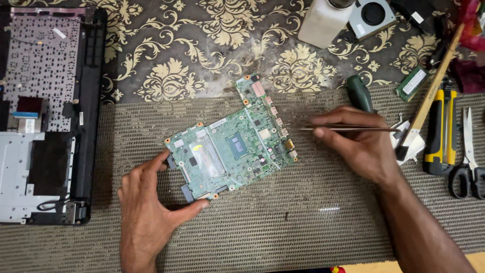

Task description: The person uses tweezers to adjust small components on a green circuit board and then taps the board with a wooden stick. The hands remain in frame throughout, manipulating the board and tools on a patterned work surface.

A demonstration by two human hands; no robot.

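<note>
The green circuit board (233,149) lies flat and tilted on the woven grey mat (283,227), already out of the opened laptop shell (48,114), which sits well apart at the left edge with its keyboard underside showing. That much of the teardown looks done: the cooling fan (373,16) rests separately at the top, and 1 small memory stick (411,83) lies loose near the tools on the right.

The left hand (146,207) steadies the board, with the thumb and forefinger spread and pressed against its lower left corner and edge rather than wrapped around it. The right hand (361,144) pinches a pair of slim metal tweezers (348,129) between thumb and fingers, the tips pointing left toward the board's right edge but stopping short of it; nothing can be seen caught in the tips.

The board seems to carry all its chips and its row of connectors along the right side, so any fine work on it appears not yet begun.

Beside the right hand lie a green-handled screwdriver (359,93), a yellow and black utility knife (440,134), scissors (467,156) and a white bottle (323,20).
</note>
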